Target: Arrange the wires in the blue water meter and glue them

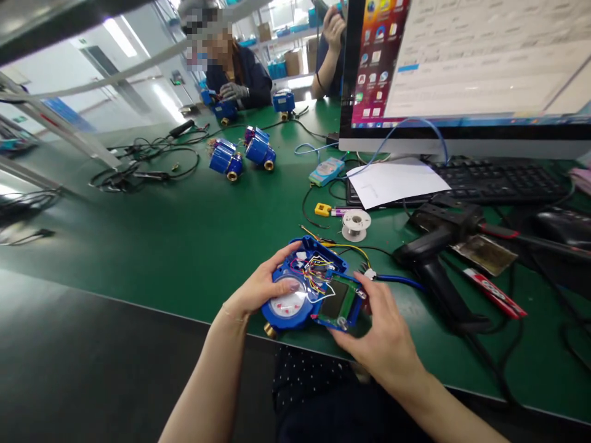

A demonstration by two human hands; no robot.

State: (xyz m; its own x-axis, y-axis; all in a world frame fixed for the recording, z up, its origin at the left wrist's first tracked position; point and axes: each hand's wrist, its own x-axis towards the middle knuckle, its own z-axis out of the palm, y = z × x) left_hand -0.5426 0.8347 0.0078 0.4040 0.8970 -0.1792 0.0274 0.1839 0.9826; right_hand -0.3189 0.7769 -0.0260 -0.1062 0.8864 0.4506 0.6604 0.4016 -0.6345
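Observation:
In front of me at the table's near edge is a blue water meter [287, 300] with a round clear dial and a brass end. Its upper housing is open, showing a tangle of thin coloured wires [316, 271]. My left hand [265, 283] is closed around the meter's left side, thumb on the dial. My right hand [381, 323] grips a green circuit board with a grey display [338, 298] by its right and lower edges. The board tilts beside the meter, and wires run between the two.
A solder spool [356, 225], a yellow piece [322, 210] and a barcode scanner [438, 271] lie beyond and to the right. A monitor [462, 141] and keyboard [503, 184] stand behind. More blue meters [260, 149] sit farther off, near loose cables [138, 174] and a gloved co-worker [244, 74].

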